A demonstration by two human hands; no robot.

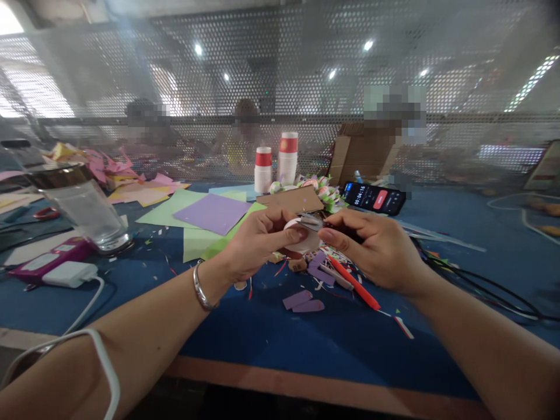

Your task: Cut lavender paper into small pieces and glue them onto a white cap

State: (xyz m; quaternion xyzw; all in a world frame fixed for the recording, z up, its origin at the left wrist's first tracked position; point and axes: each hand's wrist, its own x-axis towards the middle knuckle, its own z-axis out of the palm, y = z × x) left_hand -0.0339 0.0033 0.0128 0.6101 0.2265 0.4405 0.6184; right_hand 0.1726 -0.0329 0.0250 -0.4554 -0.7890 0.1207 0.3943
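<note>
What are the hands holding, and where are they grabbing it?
The left hand pinches a small round white paper piece by its left edge. The right hand holds small scissors by the handle end, their blades at the piece's top.

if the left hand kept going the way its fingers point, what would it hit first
Probably the right hand. The left hand points rightward, pinching a small white round piece with metal scissors at it, and the right hand's fingers are just past that. Depth is hard to judge.

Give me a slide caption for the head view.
Both hands, left hand and right hand, hold a small white roll above a scrap-littered blue table.
</note>
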